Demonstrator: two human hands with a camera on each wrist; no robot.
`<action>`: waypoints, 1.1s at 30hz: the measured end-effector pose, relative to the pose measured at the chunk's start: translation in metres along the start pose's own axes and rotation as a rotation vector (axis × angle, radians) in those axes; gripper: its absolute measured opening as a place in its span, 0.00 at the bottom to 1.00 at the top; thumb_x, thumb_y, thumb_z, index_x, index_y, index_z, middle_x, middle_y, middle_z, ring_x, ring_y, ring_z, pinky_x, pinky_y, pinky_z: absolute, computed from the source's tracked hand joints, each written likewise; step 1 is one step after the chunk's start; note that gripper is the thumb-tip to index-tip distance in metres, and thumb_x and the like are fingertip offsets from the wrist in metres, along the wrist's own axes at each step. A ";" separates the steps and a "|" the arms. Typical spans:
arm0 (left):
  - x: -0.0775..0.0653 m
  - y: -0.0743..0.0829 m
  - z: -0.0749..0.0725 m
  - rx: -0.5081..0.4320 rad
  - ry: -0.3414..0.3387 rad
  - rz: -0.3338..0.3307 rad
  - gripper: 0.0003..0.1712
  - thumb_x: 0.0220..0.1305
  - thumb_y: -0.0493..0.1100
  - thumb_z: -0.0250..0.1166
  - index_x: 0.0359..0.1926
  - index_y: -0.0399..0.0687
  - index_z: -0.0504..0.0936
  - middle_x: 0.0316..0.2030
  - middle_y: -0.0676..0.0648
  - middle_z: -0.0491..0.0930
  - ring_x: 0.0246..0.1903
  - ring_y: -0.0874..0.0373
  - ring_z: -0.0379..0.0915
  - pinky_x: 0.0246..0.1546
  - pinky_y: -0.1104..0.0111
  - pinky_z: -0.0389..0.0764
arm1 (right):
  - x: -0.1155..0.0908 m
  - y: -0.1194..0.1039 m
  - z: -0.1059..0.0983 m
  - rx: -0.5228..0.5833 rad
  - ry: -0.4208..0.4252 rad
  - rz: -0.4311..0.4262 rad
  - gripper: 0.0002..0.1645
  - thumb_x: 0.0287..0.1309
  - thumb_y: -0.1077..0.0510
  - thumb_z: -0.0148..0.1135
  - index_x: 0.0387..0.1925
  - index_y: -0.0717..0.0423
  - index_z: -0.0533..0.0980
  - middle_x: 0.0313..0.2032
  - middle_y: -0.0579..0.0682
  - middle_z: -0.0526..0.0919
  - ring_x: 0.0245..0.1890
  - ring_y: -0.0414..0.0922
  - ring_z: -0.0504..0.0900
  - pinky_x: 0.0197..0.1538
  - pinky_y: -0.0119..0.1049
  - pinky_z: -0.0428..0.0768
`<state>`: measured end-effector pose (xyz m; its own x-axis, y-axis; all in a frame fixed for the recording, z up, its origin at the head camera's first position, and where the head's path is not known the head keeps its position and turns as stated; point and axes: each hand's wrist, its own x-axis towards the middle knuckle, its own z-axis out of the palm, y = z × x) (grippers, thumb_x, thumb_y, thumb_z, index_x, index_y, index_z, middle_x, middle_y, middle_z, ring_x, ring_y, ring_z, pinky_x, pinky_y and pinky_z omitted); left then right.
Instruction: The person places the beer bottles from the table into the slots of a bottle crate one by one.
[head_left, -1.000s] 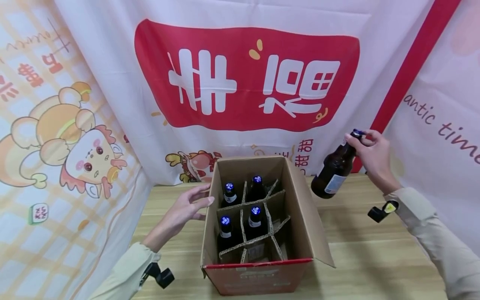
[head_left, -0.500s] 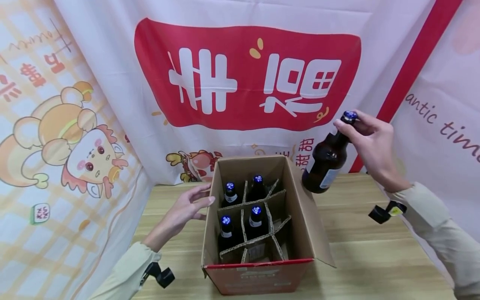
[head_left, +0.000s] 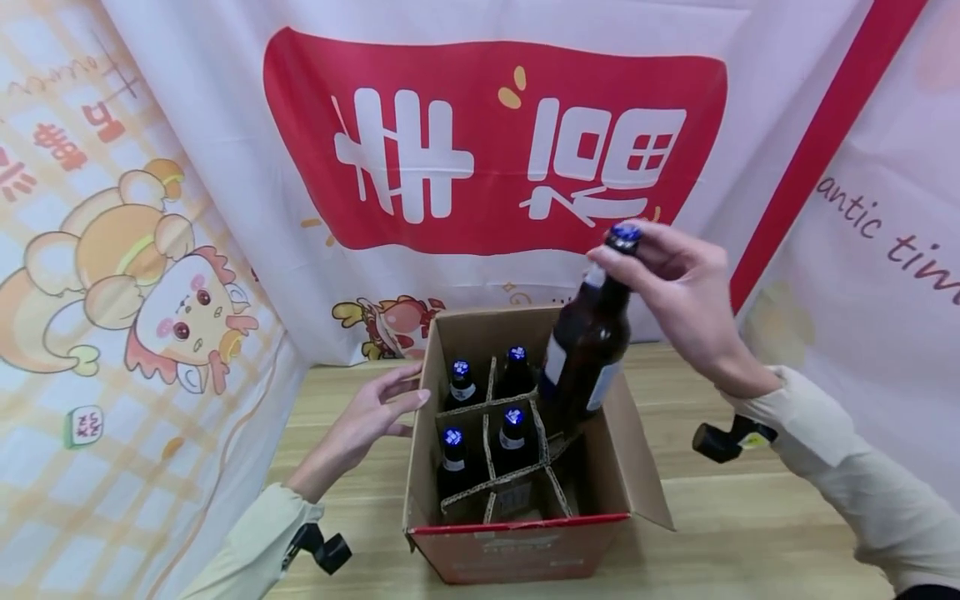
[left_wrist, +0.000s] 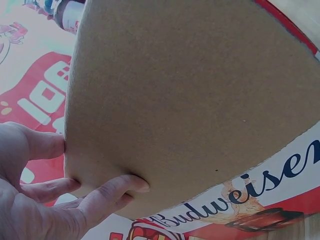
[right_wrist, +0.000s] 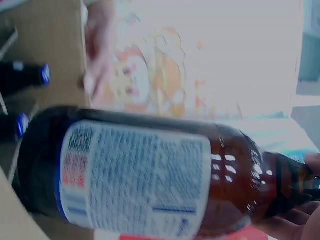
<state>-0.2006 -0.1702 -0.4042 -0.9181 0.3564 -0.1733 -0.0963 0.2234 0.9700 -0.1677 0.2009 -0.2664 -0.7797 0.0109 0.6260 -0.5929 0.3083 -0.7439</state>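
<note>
My right hand (head_left: 690,292) pinches a brown beer bottle (head_left: 600,333) by its neck, just below the blue cap. The bottle leans, its base overlapping the right side of the open cardboard box (head_left: 517,557) in the head view. A white label (right_wrist: 135,175) faces the right wrist camera. On the box's left side my left hand (head_left: 367,417) rests, thumb tip at the rim. In the left wrist view its fingers (left_wrist: 117,192) press the brown outer cardboard. Several blue-capped bottles (head_left: 513,429) stand in the box's left and middle compartments.
Cardboard dividers (head_left: 558,492) split the box into compartments. Its right flap (head_left: 645,467) hangs outward over the wooden table (head_left: 720,467). Printed cloths hang behind and at both sides, with a red banner (head_left: 495,225) on the back one.
My right hand has carried the bottle leftward from beside the box to over its right side. The left hand has stayed at the box's left side.
</note>
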 end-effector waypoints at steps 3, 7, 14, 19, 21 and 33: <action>0.000 0.000 0.000 0.000 0.001 0.001 0.42 0.75 0.44 0.64 0.81 0.40 0.56 0.75 0.28 0.62 0.68 0.31 0.68 0.55 0.51 0.88 | -0.009 -0.002 0.017 0.006 -0.114 -0.018 0.18 0.64 0.64 0.72 0.55 0.54 0.84 0.40 0.46 0.92 0.36 0.46 0.88 0.44 0.30 0.88; 0.000 0.000 0.000 0.003 0.003 0.002 0.42 0.74 0.44 0.64 0.81 0.40 0.56 0.75 0.28 0.62 0.68 0.31 0.68 0.55 0.51 0.88 | -0.023 -0.001 0.038 0.044 -0.278 -0.023 0.18 0.60 0.67 0.74 0.52 0.57 0.83 0.37 0.46 0.91 0.33 0.46 0.87 0.38 0.32 0.88; 0.000 0.000 -0.001 0.021 0.000 0.006 0.41 0.75 0.45 0.64 0.81 0.41 0.57 0.75 0.29 0.63 0.68 0.31 0.68 0.56 0.50 0.87 | -0.048 0.005 0.065 0.044 -0.468 0.001 0.20 0.58 0.63 0.77 0.51 0.59 0.81 0.34 0.44 0.91 0.31 0.41 0.88 0.39 0.32 0.89; -0.001 -0.001 -0.002 0.017 -0.004 0.000 0.41 0.75 0.45 0.64 0.81 0.41 0.57 0.75 0.29 0.63 0.68 0.32 0.69 0.55 0.51 0.88 | -0.057 0.008 0.075 -0.031 -0.522 -0.038 0.18 0.56 0.59 0.80 0.47 0.54 0.82 0.22 0.37 0.80 0.22 0.38 0.76 0.27 0.28 0.76; -0.001 -0.001 -0.003 0.013 -0.001 -0.001 0.41 0.75 0.45 0.64 0.81 0.40 0.57 0.75 0.29 0.64 0.68 0.32 0.70 0.55 0.52 0.88 | -0.057 0.006 0.079 -0.065 -0.565 -0.075 0.18 0.55 0.58 0.80 0.46 0.54 0.83 0.20 0.36 0.77 0.21 0.36 0.73 0.26 0.28 0.75; 0.001 -0.002 -0.003 -0.002 -0.007 0.017 0.41 0.73 0.43 0.65 0.80 0.38 0.58 0.74 0.28 0.64 0.67 0.33 0.71 0.52 0.53 0.89 | -0.065 0.015 0.099 -0.232 -1.061 -0.077 0.12 0.64 0.53 0.75 0.35 0.54 0.79 0.18 0.34 0.66 0.17 0.25 0.62 0.20 0.20 0.67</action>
<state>-0.2020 -0.1732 -0.4061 -0.9168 0.3668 -0.1581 -0.0817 0.2153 0.9731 -0.1459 0.1102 -0.3414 -0.5847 -0.8086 0.0653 -0.6819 0.4463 -0.5795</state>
